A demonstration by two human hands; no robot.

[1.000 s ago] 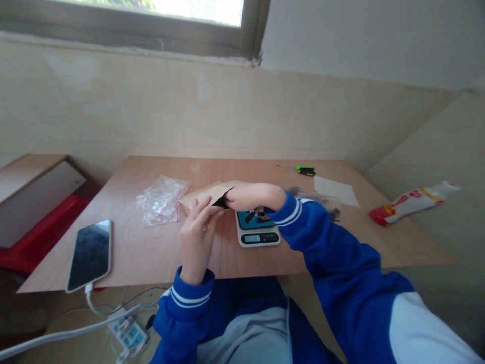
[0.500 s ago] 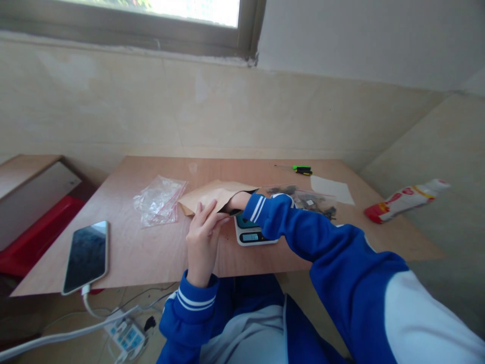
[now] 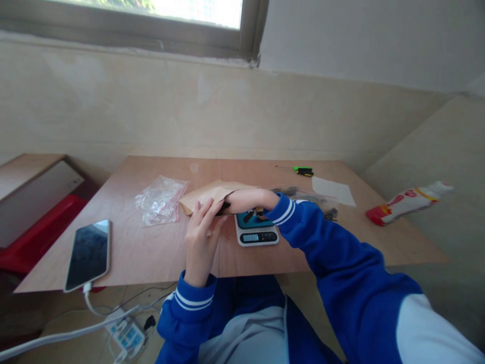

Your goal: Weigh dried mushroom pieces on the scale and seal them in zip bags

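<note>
A brown paper bag lies on its side above the table, its dark mouth facing right. My left hand grips the near edge of that mouth, thumb and fingers closed on the paper. My right hand reaches into the mouth from the right; its fingers are hidden inside the bag. Below my right wrist stands a small white digital scale with a lit display. On its teal top lie small dark pieces, partly covered by my right hand and too small to name.
Clear plastic bags lie left of the paper bag, and a charging phone at the left. Behind my right arm are a plastic bag of dark pieces, screwdrivers and white paper. A red-and-white bottle lies at the right.
My right hand has drawn partly back out of the paper bag to the right, baring more of its back and wrist. More of the scale shows. My left hand keeps its hold.
</note>
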